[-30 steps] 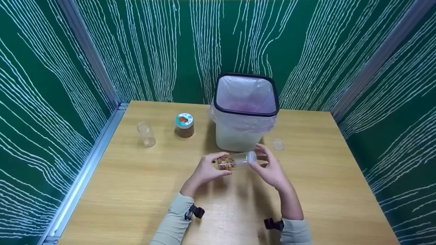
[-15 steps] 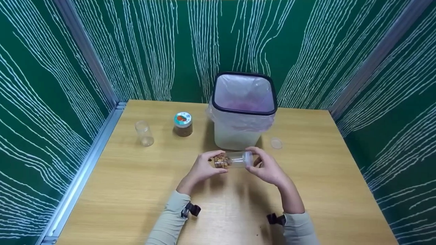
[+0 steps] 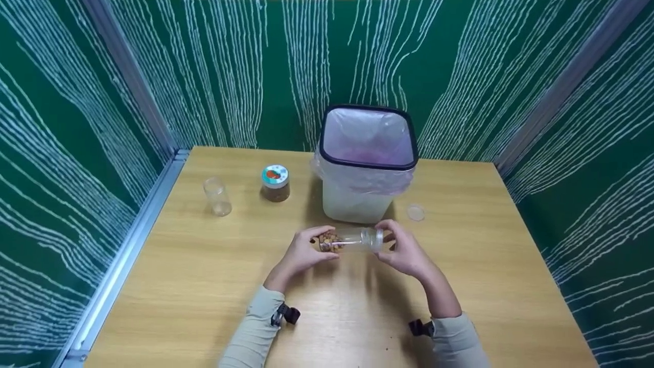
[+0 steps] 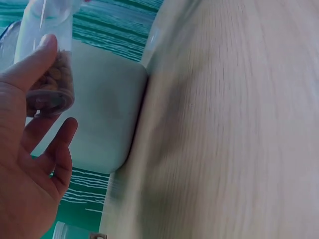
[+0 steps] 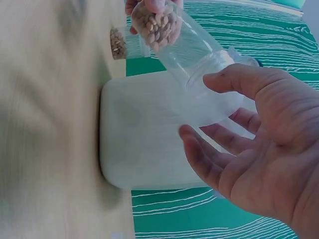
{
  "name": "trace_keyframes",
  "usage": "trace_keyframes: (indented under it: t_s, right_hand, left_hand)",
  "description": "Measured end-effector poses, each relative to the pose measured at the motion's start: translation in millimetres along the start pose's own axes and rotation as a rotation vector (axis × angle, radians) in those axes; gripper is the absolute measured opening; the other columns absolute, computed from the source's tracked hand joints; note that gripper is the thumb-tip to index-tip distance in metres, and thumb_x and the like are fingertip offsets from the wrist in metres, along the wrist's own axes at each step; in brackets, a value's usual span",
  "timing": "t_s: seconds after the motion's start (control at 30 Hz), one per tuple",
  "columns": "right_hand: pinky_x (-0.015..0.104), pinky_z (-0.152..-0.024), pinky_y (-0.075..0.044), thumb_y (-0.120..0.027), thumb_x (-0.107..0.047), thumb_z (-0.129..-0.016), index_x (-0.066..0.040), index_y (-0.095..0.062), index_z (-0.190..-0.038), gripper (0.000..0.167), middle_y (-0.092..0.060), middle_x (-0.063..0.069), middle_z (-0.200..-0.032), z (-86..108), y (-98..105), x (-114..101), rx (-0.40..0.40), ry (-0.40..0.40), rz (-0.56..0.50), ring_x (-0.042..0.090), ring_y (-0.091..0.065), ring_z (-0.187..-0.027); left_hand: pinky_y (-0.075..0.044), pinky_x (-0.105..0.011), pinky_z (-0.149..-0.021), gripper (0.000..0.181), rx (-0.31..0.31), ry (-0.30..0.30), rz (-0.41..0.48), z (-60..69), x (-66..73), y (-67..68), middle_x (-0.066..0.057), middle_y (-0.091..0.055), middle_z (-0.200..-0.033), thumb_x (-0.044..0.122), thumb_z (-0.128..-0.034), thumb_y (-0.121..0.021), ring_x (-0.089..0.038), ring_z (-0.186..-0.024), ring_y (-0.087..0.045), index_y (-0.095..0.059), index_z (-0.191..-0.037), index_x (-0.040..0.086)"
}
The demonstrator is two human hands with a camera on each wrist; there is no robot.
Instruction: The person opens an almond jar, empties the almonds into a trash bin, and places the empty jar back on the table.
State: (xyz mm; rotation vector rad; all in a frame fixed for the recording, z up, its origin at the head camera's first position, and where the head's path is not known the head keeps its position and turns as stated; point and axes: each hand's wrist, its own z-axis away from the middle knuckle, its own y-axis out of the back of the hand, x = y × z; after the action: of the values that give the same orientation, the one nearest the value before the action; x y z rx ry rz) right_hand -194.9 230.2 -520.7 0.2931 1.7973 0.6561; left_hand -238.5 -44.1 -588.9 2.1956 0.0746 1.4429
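A clear jar (image 3: 351, 239) lies sideways between my hands above the table, in front of the bin. Small brown nuts (image 5: 158, 29) have gathered at its base. My left hand (image 3: 300, 253) grips this base end between thumb and fingers. At the other end, my right hand (image 3: 407, 254) holds the translucent lid (image 3: 378, 239) by its edge. The right wrist view has the thumb against the near rim, while some fingers are hidden behind the lid. In the left wrist view the jar's base (image 4: 52, 102) shows above the loosely bent lower fingers.
A white bin (image 3: 355, 202) with a black rim and pinkish liner stands behind my hands. To its left is a brown-filled jar (image 3: 276, 184) with a printed lid. Farther left stands a clear container (image 3: 218, 197). A clear disc (image 3: 416, 212) lies right of the bin.
The jar and both hands have shifted slightly left over the last second. My right fingers have shifted round the lid, and the right forearm now lies a little farther right.
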Motion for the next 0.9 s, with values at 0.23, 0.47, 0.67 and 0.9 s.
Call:
trace_keyframes:
  t_s: [0.23,0.47,0.67,0.9]
  right_hand:
    - [0.046,-0.08,-0.052,-0.07,0.015,-0.067,0.002,-0.049,-0.118,0.056,-0.056,0.02,-0.111,6.2,-3.1,19.9,0.063,-0.12,-0.048,0.035,-0.057,-0.101]
    - [0.048,-0.093,-0.047,-0.061,0.017,-0.069,0.007,-0.045,-0.133,0.066,-0.049,0.025,-0.131,16.4,-2.8,36.4,0.09,-0.254,-0.048,0.039,-0.051,-0.12]
    - [0.052,-0.099,-0.041,-0.072,-0.002,-0.081,0.013,-0.044,-0.134,0.062,-0.04,0.029,-0.125,17.3,4.2,42.4,0.117,-0.325,-0.008,0.045,-0.046,-0.119]
    - [0.043,-0.087,-0.042,-0.075,-0.021,-0.085,0.007,-0.057,-0.122,0.049,-0.051,0.021,-0.11,21.0,10.3,44.7,0.129,-0.359,0.044,0.033,-0.049,-0.101]
  left_hand:
    - [-0.048,-0.032,-0.091,0.063,0.047,0.064,0.1,3.6,-8.0,5.0,0.003,-0.065,-0.114,0.015,-0.0692,-0.089,-0.015,-0.105,-0.06,-0.063,-0.126,0.014]
    - [-0.048,-0.033,-0.092,0.06,0.048,0.063,0.117,14.4,-17.7,7.6,-0.001,-0.063,-0.114,0.011,-0.0693,-0.086,-0.018,-0.107,-0.059,-0.06,-0.123,0.012]
    - [-0.043,-0.037,-0.1,0.061,0.058,0.07,0.096,15.0,-16.4,9.1,0.0,-0.061,-0.113,0.012,-0.0677,-0.088,-0.019,-0.109,-0.057,-0.056,-0.12,0.006]
    - [-0.043,-0.036,-0.1,0.069,0.062,0.095,0.056,15.0,-15.4,11.8,-0.008,-0.063,-0.119,0.016,-0.0691,-0.088,-0.02,-0.111,-0.057,-0.056,-0.129,0.004]
